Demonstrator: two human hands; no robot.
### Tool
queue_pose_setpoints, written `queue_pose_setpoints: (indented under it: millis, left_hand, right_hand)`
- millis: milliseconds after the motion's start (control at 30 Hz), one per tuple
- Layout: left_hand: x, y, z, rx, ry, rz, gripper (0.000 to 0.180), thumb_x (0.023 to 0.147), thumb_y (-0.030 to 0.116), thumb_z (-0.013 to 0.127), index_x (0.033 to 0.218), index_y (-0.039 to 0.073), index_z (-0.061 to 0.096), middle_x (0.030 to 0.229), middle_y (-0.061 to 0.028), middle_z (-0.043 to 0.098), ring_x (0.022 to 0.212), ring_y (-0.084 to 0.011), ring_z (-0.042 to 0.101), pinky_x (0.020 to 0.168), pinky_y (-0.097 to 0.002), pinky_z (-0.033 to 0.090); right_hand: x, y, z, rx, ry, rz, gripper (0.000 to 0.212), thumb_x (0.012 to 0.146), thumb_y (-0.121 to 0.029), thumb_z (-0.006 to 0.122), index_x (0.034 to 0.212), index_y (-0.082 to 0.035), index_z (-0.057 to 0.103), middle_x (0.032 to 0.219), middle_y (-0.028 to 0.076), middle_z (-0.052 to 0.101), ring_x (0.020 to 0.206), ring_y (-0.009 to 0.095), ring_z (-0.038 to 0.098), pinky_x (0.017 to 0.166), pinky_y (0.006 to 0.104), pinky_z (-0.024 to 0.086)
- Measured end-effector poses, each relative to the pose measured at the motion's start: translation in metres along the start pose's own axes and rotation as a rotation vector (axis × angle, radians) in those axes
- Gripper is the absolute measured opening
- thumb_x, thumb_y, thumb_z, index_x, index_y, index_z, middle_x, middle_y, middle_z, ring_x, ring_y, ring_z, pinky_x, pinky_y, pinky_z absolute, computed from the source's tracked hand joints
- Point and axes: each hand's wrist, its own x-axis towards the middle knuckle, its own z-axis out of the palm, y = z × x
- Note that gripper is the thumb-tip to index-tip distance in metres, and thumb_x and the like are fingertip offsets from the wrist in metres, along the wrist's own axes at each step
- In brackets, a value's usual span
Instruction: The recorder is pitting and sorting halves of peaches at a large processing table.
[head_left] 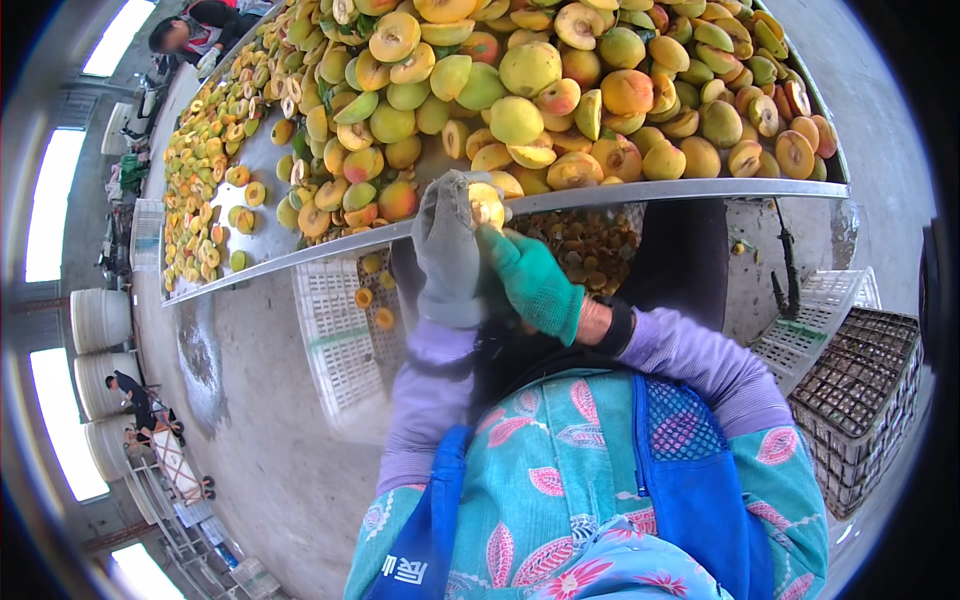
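Note:
My left hand (pixel 447 235), in a grey glove, grips a yellow peach (pixel 487 206) with its pale cut flesh showing, just at the table's near edge. Pressed against the lower side of that fruit is my right hand (pixel 535 283) in a green knitted glove. Its fingers are closed, and whatever they hold is hidden. Directly beyond both hands, a metal-rimmed table (pixel 640 196) carries a big heap of yellow-green and red-blushed peaches (pixel 530 70), many cut in half.
Below the table edge, a container of dark pits and scraps (pixel 590 250) sits before me. A white crate (pixel 340 340) stands left, stacked crates (pixel 860 370) right. A co-worker (pixel 200 32) is at the table's far left; another person (pixel 140 400) is near a cart.

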Motion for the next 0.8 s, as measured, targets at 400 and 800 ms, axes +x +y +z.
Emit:
queue_pose_setpoints:
  millis: [400,800]
  left_hand:
    - [0.056,0.021,0.006,0.314,-0.585,-0.355,0.03,0.093,0.027,0.05,0.093,0.0,0.063,0.078,-0.0106,0.064,0.067,-0.017,0.06,0.06,-0.0266,0.048]
    - [-0.001,0.028,-0.075,-0.297,0.299,-0.269,0.035,0.09,0.034,0.052,0.099,0.001,0.06,0.091,-0.0132,0.063,0.072,-0.021,0.06,0.061,-0.0292,0.051]
  right_hand:
    - [0.003,-0.011,-0.017,0.808,-0.414,0.391,0.044,0.094,-0.053,0.039,0.083,-0.013,0.052,0.052,-0.005,0.039,0.041,0.01,0.038,0.041,0.0255,0.035]
    - [-0.005,-0.013,-0.039,0.996,-0.833,0.378,0.044,0.098,-0.049,0.033,0.081,-0.012,0.051,0.052,-0.007,0.042,0.041,0.009,0.04,0.037,0.0243,0.033]
